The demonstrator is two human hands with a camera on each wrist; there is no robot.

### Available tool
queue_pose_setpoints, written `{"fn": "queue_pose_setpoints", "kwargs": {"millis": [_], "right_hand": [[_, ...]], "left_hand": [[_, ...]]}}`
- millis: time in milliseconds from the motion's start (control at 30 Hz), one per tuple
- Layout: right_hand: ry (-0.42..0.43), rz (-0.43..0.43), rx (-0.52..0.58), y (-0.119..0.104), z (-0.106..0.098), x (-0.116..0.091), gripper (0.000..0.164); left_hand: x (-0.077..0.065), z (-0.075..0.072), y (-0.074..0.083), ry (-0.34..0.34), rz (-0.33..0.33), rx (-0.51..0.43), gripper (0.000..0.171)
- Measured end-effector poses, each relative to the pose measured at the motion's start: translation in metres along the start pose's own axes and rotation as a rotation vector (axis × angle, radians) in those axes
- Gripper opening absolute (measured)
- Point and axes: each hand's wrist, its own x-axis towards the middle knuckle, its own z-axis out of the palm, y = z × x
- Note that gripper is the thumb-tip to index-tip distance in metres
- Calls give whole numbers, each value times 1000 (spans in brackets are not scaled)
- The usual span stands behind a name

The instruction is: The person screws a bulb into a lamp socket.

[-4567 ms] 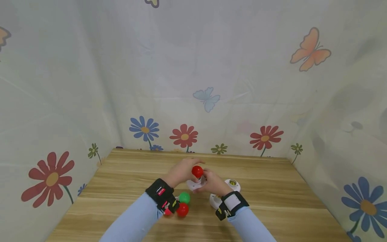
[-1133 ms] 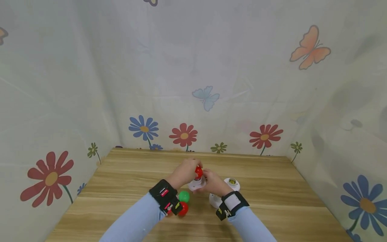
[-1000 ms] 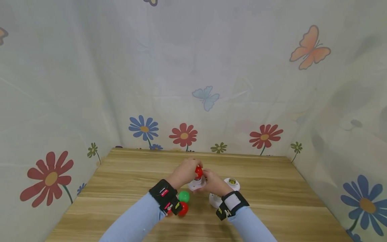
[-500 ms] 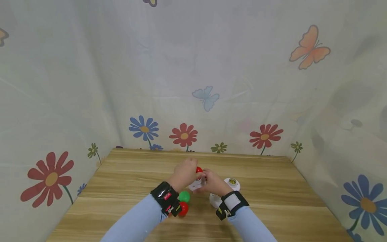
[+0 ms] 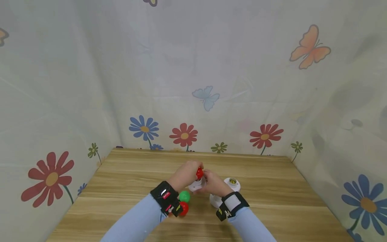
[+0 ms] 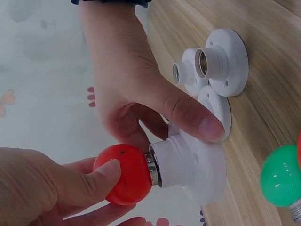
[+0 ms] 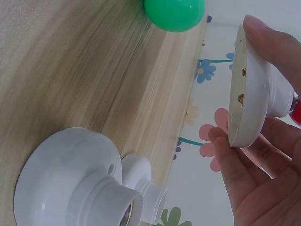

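In the left wrist view, a round red light bulb (image 6: pixel 128 176) has its metal base partly inside a white lamp socket (image 6: pixel 207 169). My left hand (image 5: pixel 185 175) holds the red bulb between thumb and fingers. My right hand (image 5: pixel 215 184) grips the socket's round base by its rim, thumb on one side and fingers on the other. Bulb and socket are held up above the wooden table. The right wrist view shows the socket's hollow underside with brass screws, while only a sliver of the bulb appears at the edge.
Several other white lamp sockets (image 6: pixel 230 61) stand on the wooden table (image 5: pixel 272 201), beside my right wrist. A green bulb (image 5: pixel 184 197) and another red bulb (image 5: pixel 183 209) lie near my left wrist. A flower-printed curtain (image 5: pixel 229 117) hangs behind the table.
My left hand's fingers, loose beside the bulb earlier, have come round it, and the hand has turned back and forth on it. My right hand keeps the socket in nearly the same place.
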Motion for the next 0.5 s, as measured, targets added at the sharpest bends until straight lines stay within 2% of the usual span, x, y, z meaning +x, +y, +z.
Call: {"fn": "queue_pose_setpoints", "kwargs": {"millis": [100, 200, 367, 500], "right_hand": [[1, 20, -3, 0, 0, -1, 70], [1, 25, -16, 2, 0, -1, 69], [2, 12, -2, 0, 0, -2, 65], [2, 20, -3, -4, -1, -4, 64]], "left_hand": [[0, 0, 1, 8, -19, -7, 52], [1, 1, 1, 50, -42, 25, 63], [0, 2, 2, 125, -74, 173, 60], [-3, 5, 0, 155, -39, 278, 57]]}}
